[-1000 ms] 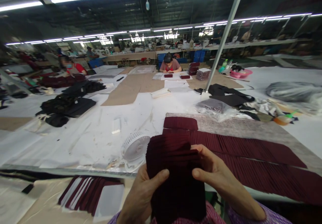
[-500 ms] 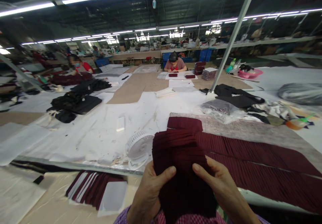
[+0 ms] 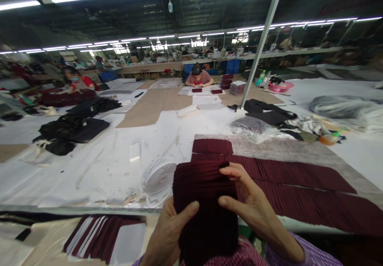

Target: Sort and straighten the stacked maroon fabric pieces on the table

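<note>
Head view: I see left hand (image 3: 170, 234) and right hand (image 3: 248, 202) both closed on pleated panel (image 3: 203, 202), held upright at chest, before fan (image 3: 158, 178). Inspection step, I judge; next calls for steady pinch.

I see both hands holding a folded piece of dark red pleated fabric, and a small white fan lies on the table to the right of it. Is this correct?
Not quite: the head view shows the small white fan to the left of the dark red pleated fabric, not the right. The rest holds: the left hand and right hand both hold the fabric, and the fan lies on the table.
</note>
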A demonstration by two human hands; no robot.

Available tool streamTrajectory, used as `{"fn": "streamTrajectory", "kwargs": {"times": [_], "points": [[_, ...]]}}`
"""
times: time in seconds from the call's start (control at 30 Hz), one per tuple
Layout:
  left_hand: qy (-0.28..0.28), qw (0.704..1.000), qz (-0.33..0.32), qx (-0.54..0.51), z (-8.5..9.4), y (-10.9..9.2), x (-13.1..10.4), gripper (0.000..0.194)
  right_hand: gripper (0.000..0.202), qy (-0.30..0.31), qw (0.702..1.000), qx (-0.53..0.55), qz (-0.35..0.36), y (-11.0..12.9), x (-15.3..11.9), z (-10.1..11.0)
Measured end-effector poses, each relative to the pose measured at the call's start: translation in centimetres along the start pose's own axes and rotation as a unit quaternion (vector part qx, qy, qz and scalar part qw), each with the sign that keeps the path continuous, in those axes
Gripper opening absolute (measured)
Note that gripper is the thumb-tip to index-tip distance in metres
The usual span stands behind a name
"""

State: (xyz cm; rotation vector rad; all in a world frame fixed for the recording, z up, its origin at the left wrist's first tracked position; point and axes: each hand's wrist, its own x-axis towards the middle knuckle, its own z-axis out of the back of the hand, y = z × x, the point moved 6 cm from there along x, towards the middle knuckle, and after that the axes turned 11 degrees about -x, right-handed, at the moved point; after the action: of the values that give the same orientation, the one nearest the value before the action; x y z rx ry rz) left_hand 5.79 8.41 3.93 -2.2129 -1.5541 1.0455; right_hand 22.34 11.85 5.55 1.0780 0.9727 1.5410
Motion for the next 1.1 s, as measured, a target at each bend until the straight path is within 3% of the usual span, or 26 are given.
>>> {"fn": "streamTrajectory", "kwargs": {"times": [0.17,0.23,0.3,0.37,0.43,0.5,0.57,0.7,0.8,0.9,1.0,1.1], "points": [[0.011,1.0,0.009,0.014,0.0,0.0,0.0,0.046,0.048,0.088,0.991,0.085,-0.049,-0.3,0.5,-1.0],[0.0,1.0,-0.01,0.01,0.3,-0.3,0.2,0.048,0.044,0.092,0.992,0.073,-0.038,-0.4,0.3,-1.4],[-0.009,0.999,-0.03,0.003,0.4,-0.5,0.4,0.048,0.039,0.045,0.999,0.002,-0.003,-0.5,-0.1,-1.4],[-0.014,0.999,-0.045,-0.009,0.4,-0.4,0.7,0.043,0.027,-0.053,0.99,-0.114,0.058,-0.2,-0.7,-1.0],[-0.015,0.998,-0.051,-0.027,0.2,-0.2,1.1,0.035,0.016,-0.153,0.953,-0.22,0.141,0.8,-1.8,-0.7],[-0.009,0.997,-0.056,-0.047,-0.2,0.3,1.5,0.025,0.02,-0.18,0.926,-0.257,0.208,1.5,-2.5,-0.9],[0.0,0.996,-0.058,-0.062,-0.4,0.9,1.9,0.019,0.022,-0.119,0.944,-0.214,0.221,1.6,-2.4,-1.3],[-0.025,0.989,-0.049,-0.141,0.4,2.0,2.7,0.021,0.014,0.069,0.991,-0.064,0.099,0.0,-1.3,-1.8],[0.0,0.972,-0.024,-0.233,0.8,2.5,3.6,0.041,0.014,0.182,0.981,0.005,0.059,-0.9,-1.1,-1.4],[0.046,0.968,0.001,-0.248,0.7,3.0,4.5,0.052,0.015,0.26,0.961,-0.032,0.083,-0.9,-1.1,-0.7],[-0.003,0.986,0.026,-0.162,1.9,4.5,5.6,0.041,0.012,0.3,0.947,-0.046,0.102,-0.8,-0.8,-0.4],[-0.054,0.996,0.026,-0.066,3.8,6.5,7.4,0.037,0.015,0.339,0.939,0.027,0.059,-2.3,-0.8,-0.1]]}}
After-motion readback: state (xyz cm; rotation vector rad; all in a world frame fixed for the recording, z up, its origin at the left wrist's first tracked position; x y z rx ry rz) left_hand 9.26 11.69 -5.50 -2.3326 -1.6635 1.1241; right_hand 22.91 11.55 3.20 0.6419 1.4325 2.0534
